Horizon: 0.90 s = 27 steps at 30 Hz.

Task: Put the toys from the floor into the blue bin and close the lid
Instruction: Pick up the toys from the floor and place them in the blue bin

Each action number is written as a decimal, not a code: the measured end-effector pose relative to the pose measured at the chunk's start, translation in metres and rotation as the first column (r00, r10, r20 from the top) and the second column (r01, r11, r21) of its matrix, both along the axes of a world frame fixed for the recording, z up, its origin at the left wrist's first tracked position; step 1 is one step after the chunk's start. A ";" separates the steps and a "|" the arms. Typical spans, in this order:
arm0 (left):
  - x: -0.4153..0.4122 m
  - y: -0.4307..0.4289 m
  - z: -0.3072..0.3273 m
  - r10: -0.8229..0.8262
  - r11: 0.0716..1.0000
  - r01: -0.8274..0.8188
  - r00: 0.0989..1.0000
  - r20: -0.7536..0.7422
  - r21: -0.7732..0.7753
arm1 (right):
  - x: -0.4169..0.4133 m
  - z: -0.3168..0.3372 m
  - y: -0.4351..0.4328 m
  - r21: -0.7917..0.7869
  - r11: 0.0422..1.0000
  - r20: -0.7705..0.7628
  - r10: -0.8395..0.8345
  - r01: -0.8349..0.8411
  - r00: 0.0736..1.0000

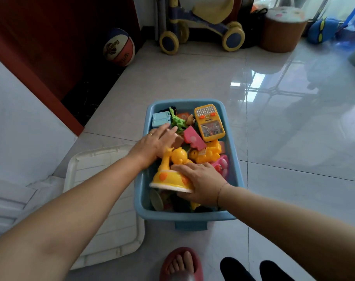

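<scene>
The blue bin (237, 179) stands open on the tiled floor (284, 189), heaped with toys almost to its rim. At the far end lie a light blue block (160, 119), a green dinosaur figure (177, 121) and a yellow toy phone (210, 123), face up. A pink block (193, 137) leans mid-bin above a yellow toy vehicle (207, 153), with a pink toy (221, 164) against the right wall. The yellow giraffe toy (168, 175) lies tilted on top at the near end. The right hand (203, 181) has its grip clamped on the toy's base, fingers over the top and thumb under the rim. The left hand (154, 145) reaches in from the left, its grip apart, fingers straight over the toys. The white lid (103, 199) lies on the floor just left of the bin.
</scene>
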<state>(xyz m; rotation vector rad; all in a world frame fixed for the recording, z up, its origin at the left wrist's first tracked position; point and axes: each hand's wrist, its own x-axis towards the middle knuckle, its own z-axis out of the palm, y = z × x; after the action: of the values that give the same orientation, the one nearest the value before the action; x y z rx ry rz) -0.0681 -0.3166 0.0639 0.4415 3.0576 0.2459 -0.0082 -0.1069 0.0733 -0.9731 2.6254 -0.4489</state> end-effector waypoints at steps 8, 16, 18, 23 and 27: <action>0.008 0.024 0.010 0.408 0.841 -0.413 0.908 0.093 0.350 | -0.015 -0.003 -0.029 0.205 0.977 -0.025 -0.054 0.058 0.998; 0.089 0.038 0.009 0.329 0.856 -0.425 0.887 0.323 0.295 | -0.018 0.011 -0.026 0.228 0.974 0.278 -0.084 0.019 0.957; 0.085 0.033 0.008 0.370 0.814 -0.484 0.858 0.355 0.321 | -0.019 0.016 -0.019 0.167 0.985 0.373 -0.100 0.039 0.922; 0.067 0.031 0.012 0.453 0.806 -0.511 0.857 0.243 0.298 | -0.010 0.010 -0.007 0.184 0.982 0.333 -0.020 -0.044 0.943; 0.036 0.031 0.012 0.439 0.770 -0.495 0.869 0.229 0.402 | -0.008 0.007 -0.004 0.243 0.962 0.260 0.057 -0.123 0.964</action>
<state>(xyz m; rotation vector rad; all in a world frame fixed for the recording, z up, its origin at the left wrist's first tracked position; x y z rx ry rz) -0.0325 -0.2860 0.0760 -0.3443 2.9082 0.9747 -0.0159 -0.1114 0.0802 -0.8831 2.3288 -0.1865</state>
